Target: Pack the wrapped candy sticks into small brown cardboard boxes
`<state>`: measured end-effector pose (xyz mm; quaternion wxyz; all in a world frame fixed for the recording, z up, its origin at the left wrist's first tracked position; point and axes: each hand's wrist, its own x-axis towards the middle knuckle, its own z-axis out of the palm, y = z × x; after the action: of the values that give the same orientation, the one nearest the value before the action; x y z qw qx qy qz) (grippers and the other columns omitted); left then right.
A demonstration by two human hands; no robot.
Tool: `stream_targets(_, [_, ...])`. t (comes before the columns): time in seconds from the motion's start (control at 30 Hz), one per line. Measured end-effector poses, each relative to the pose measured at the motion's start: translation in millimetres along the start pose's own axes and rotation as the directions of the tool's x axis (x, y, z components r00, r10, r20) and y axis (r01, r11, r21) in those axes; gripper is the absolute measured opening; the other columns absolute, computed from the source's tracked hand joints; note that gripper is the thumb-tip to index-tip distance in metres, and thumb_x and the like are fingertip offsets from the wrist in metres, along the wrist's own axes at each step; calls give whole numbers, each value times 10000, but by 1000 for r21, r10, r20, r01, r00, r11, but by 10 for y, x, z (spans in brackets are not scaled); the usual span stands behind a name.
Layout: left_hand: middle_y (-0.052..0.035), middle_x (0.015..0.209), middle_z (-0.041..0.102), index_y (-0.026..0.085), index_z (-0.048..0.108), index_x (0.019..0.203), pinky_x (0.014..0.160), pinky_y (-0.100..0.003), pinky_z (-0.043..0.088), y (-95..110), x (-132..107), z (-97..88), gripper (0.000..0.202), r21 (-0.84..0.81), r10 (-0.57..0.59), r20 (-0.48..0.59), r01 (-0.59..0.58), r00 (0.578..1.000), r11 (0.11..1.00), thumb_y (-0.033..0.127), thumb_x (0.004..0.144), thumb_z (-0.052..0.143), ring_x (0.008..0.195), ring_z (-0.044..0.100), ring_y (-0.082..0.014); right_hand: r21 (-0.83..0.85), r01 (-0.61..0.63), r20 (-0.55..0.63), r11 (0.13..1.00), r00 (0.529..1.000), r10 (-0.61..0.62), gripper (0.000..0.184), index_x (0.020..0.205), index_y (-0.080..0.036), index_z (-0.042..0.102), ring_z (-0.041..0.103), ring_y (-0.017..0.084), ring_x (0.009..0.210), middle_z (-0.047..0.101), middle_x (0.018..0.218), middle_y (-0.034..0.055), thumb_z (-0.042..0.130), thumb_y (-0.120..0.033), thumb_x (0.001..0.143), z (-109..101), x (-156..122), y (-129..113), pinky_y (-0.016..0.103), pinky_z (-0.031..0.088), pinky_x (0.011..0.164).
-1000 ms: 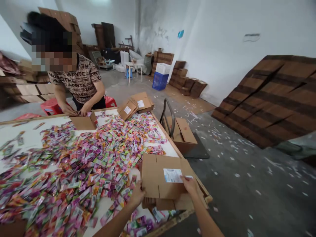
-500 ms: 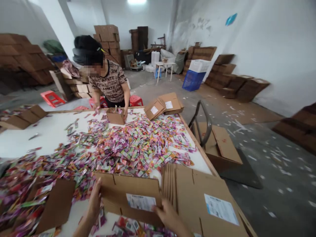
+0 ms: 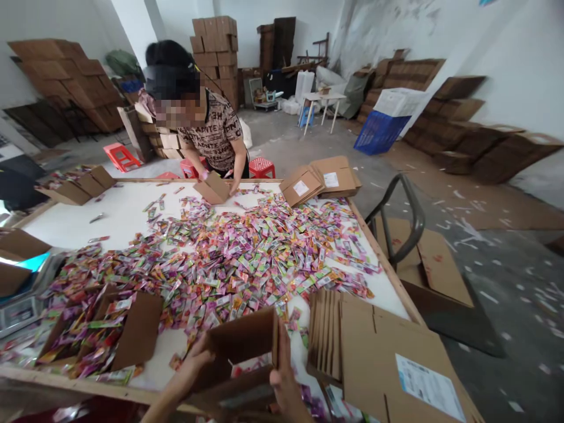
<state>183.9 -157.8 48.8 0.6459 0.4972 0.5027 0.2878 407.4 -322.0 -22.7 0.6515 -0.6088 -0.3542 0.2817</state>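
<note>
Near the table's front edge I hold a cardboard box (image 3: 242, 329) between both hands, its walls spread into a hollow shape. My left hand (image 3: 196, 367) grips its left side, and my right hand (image 3: 284, 370) is closed on the right side, thumb on the near wall. Some packets show through its opening; whether it has a closed bottom I cannot tell. Beyond it spreads a wide heap of small colourful packets (image 3: 247, 247). To the right lie flattened cardboard boxes (image 3: 365, 346) with a white label. Left of my hands stands an open box (image 3: 138, 329) filled with packets.
Across the table (image 3: 127, 202), a person (image 3: 215, 135) handles a small box (image 3: 214, 188). More folded cartons (image 3: 324, 179) lie at the far right corner. A trolley handle (image 3: 414, 217) rises beside the right edge. A scale (image 3: 20, 314) sits at far left.
The flat folded box in my hands has been opened out into a hollow shape and tilted, its opening now facing me. My view has swung left. The other person's box has tipped.
</note>
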Motion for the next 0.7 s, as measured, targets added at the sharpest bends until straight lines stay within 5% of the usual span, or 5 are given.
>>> stream_targets(0.07, [-97,1218,717,238,737,1032,1188,-520,274,-120,73,137,530,8,49,33,-50,998,999,611,659,693,1336,483,-385,183,-154,5,971,988,156,931,1395,-255,500,381,324,1407,527,1425,124,214,-892,779,101,-25,132,514,288,1173])
stream_targets(0.17, [-131,1449,547,182,614,1272,1230,-447,189,-265,136,239,681,71,182,58,-185,982,980,681,826,486,1444,346,-311,264,-300,31,917,952,303,753,1340,-273,515,460,300,1348,549,1391,112,399,-801,816,134,-18,295,487,368,1125])
stream_targets(0.33, [-169,1491,472,191,415,1434,1222,-505,201,-500,187,170,754,360,336,285,-425,898,831,588,823,606,1457,317,-316,-46,-164,-23,985,986,163,884,1380,-199,451,404,331,1370,486,1401,155,728,-630,659,149,98,357,513,275,1170])
stream_targets(0.53, [-162,1367,593,227,598,1242,1142,-532,346,-781,166,-109,347,596,564,262,-591,783,544,348,933,500,1369,454,-309,-199,-34,-115,980,993,11,360,907,-236,723,508,314,1249,593,1248,125,505,-520,878,-16,25,141,498,401,1082])
stream_targets(0.7, [-117,1425,579,336,668,1230,1145,-546,326,-606,13,-385,346,568,359,637,-730,683,381,396,950,474,1376,451,-321,-299,-16,78,954,996,41,308,866,-269,780,567,318,1206,629,1219,130,507,-411,876,-310,-191,11,526,424,1067])
